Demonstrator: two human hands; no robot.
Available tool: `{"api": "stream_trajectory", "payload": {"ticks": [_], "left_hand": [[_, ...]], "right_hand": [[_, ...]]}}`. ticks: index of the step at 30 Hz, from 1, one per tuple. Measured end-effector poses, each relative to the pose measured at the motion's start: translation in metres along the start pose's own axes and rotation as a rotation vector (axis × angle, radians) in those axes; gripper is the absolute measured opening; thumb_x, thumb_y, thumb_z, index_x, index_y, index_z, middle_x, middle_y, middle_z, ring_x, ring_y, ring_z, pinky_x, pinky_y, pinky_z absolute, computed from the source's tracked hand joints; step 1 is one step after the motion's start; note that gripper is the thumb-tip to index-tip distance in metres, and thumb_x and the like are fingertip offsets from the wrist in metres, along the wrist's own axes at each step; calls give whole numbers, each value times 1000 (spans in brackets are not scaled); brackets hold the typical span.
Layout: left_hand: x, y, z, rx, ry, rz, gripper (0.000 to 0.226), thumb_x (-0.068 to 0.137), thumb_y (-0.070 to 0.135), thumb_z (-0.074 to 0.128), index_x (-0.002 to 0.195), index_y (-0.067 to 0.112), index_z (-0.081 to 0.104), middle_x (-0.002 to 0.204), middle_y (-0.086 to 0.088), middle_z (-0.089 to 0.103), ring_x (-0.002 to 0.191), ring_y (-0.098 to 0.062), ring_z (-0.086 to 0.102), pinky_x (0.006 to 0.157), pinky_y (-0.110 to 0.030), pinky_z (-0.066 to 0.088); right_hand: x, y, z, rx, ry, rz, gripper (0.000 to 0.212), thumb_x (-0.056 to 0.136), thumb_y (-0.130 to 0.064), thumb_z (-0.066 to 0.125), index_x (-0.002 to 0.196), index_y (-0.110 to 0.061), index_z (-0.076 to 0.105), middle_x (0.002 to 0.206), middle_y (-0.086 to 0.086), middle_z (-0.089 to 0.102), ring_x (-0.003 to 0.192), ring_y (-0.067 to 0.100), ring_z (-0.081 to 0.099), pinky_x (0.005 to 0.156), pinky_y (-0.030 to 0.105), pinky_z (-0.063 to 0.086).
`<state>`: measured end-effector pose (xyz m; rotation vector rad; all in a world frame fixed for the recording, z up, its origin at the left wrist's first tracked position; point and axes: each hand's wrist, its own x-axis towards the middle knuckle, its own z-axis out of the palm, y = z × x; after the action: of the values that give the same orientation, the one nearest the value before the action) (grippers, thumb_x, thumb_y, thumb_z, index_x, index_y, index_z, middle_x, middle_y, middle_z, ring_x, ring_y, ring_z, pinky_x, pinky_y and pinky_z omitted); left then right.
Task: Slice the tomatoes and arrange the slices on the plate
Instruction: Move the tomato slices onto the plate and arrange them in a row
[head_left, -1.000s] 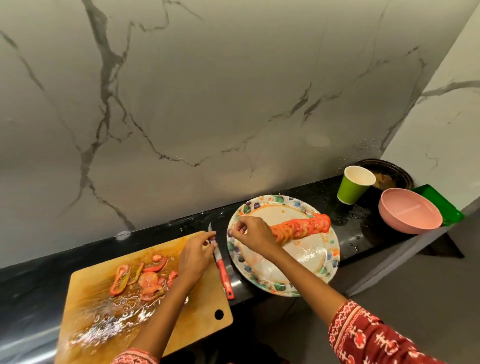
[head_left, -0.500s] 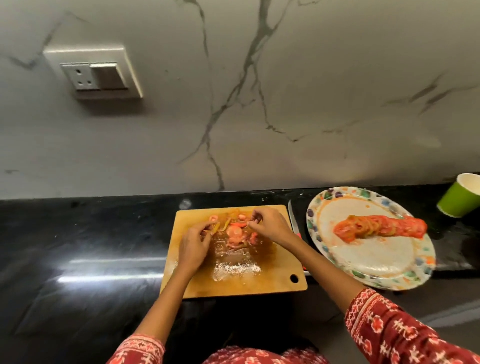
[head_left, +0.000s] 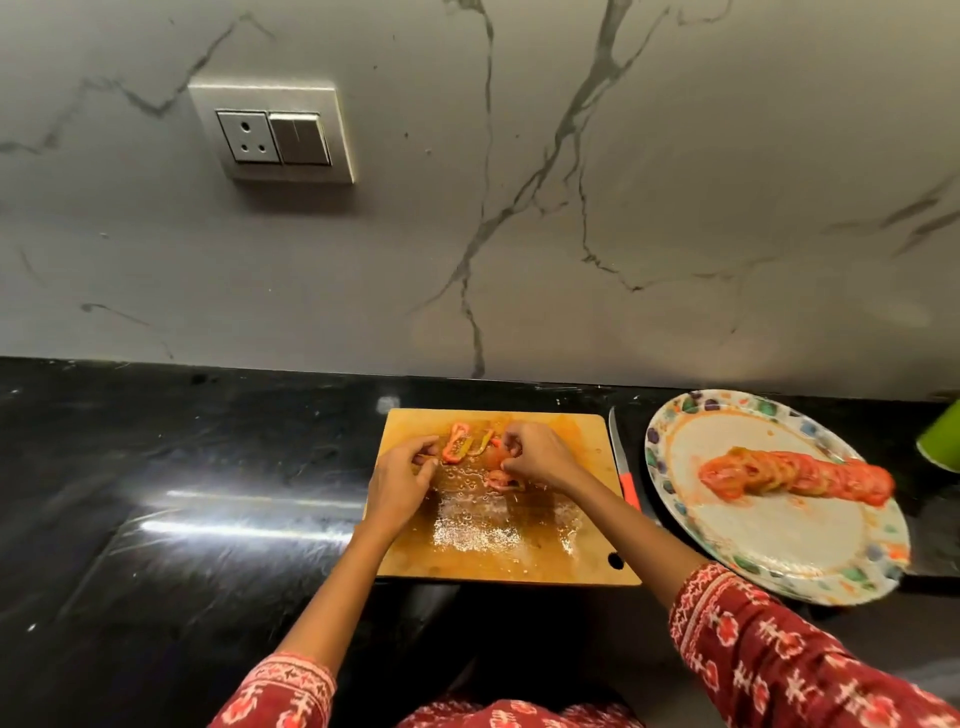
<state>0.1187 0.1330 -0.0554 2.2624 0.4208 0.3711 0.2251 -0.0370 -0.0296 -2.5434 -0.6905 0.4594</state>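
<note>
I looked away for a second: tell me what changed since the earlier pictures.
The right hand left the plate and joined the left hand over the cutting board, fingering tomato pieces. The knife and the plated slice row stayed put.

Left of the wet wooden cutting board (head_left: 498, 525) the glossy black stone desk (head_left: 182, 493) lies bare, wide room for a hand to pass. To the right it is tighter: a red-handled knife (head_left: 623, 467) lies in the narrow strip between the board and the round flower-rimmed plate (head_left: 779, 551), whose near edge hangs over the desk's front. A row of red tomato slices (head_left: 795, 475) crosses the plate. A green cup (head_left: 941, 441) stands just beyond it.
</note>
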Motion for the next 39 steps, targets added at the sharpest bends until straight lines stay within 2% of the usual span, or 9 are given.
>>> {"api": "stream_trajectory", "payload": {"ticks": [4,10,14,17,19,25,29,33,39], "left_hand": [[6,7,7,-102,-59,34,35,85,13,65,120,12,61,101,-1,67,88,-10,60,79,-22,51],[13,20,15,-160,-128,106,28,82,16,68,110,15,66,98,8,64,89,-4,60,76,-12,48],[13,12,15,-133,-161,111,10,82,18,68,92,20,68,86,5,67,81,-6,62,72,-21,51],[10,3,14,-105,-138,30,12,84,17,67,95,21,64,91,4,67,84,-9,64,72,-26,55],[7,0,11,-71,-135,-29,11,83,17,66,91,22,61,87,2,69,82,-12,65,69,-30,56],[10,-4,-3,-5,-76,-72,13,81,20,69,74,30,65,79,15,64,76,-5,60,64,-27,51],[19,-14,-14,-83,-126,-102,17,81,16,68,73,30,63,78,12,63,76,-8,61,68,-23,51],[26,-22,-24,-91,-192,-87,10,83,15,68,78,23,64,80,7,63,77,-8,60,66,-14,47],[38,-28,-30,-108,-218,-103,3,84,18,67,83,20,64,85,3,63,78,-7,59,64,-12,45]], "right_hand": [[-2,-1,-14,22,-15,-77,18,89,-19,63,105,-12,67,104,4,65,92,14,58,61,17,37],[1,-19,-23,101,-69,-184,19,86,-18,67,102,-8,69,102,9,68,84,8,57,64,11,42],[3,-23,-15,65,-100,-205,16,84,-18,68,98,-10,67,99,8,68,82,8,58,70,18,48],[5,-16,-10,32,-100,-179,20,83,-15,69,103,-14,65,104,5,67,92,12,62,80,27,52],[9,-11,-9,-13,-68,-141,22,85,-14,65,107,-15,63,106,5,67,96,15,62,79,27,51],[25,-15,-7,-112,-11,-120,25,89,-13,59,114,-15,61,108,5,67,97,17,62,80,30,52],[34,-33,1,-156,-81,-233,29,88,-13,61,117,-16,60,116,3,64,104,16,59,82,27,49],[40,-46,19,-337,-116,-378,28,85,-23,66,112,-16,59,110,2,64,103,16,58,81,25,48],[48,-37,17,-329,-101,-354,20,89,-21,58,107,-14,56,99,4,63,92,15,54,72,22,40]]}}
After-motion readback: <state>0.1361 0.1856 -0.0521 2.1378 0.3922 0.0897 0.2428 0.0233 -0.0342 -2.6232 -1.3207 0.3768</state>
